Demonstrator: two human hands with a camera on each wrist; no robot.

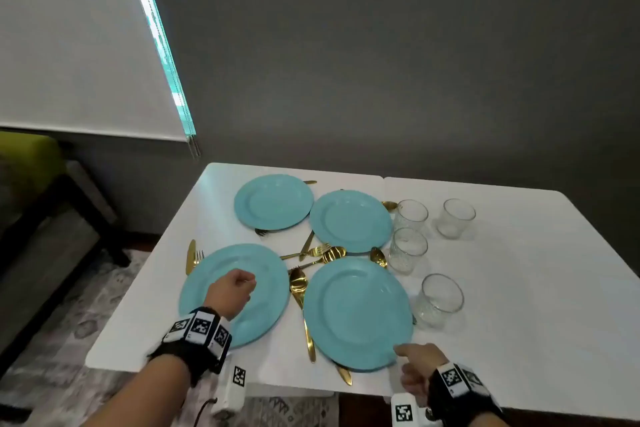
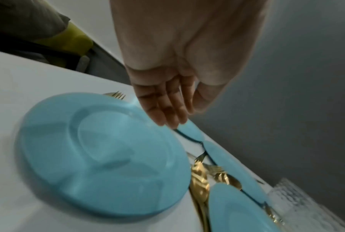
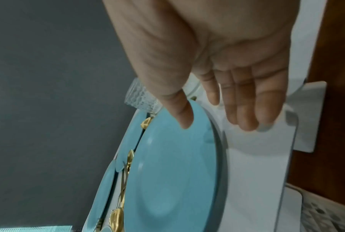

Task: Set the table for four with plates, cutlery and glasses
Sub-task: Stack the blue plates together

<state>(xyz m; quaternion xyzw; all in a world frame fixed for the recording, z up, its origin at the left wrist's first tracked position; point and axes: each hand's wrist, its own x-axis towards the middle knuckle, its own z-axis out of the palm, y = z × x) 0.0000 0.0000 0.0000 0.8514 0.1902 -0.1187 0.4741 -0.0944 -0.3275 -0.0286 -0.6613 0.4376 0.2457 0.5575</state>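
Four blue plates lie close together on the white table [image 1: 519,305]: near-left [image 1: 273,315], near-right [image 1: 356,312], far-left [image 1: 273,201] and far-right [image 1: 349,220]. Gold cutlery [image 1: 322,255] is scattered between them; a spoon [image 1: 299,282] lies between the near plates. My left hand [image 1: 235,291] hovers over the near-left plate [image 2: 100,157], its fingers [image 2: 167,109] relaxed and holding nothing. My right hand [image 1: 412,367] is at the near rim of the near-right plate [image 3: 167,180]. Its thumb [image 3: 184,116] lies over the rim, its straight fingers [image 3: 245,109] beside it above the table.
Four clear glasses stand right of the plates, the nearest [image 1: 439,300] close to the near-right plate. A gold knife and fork [image 1: 191,255] lie left of the near-left plate. A knife tip [image 1: 344,374] pokes out near the table's front edge. A green chair [image 1: 27,156] stands far left.
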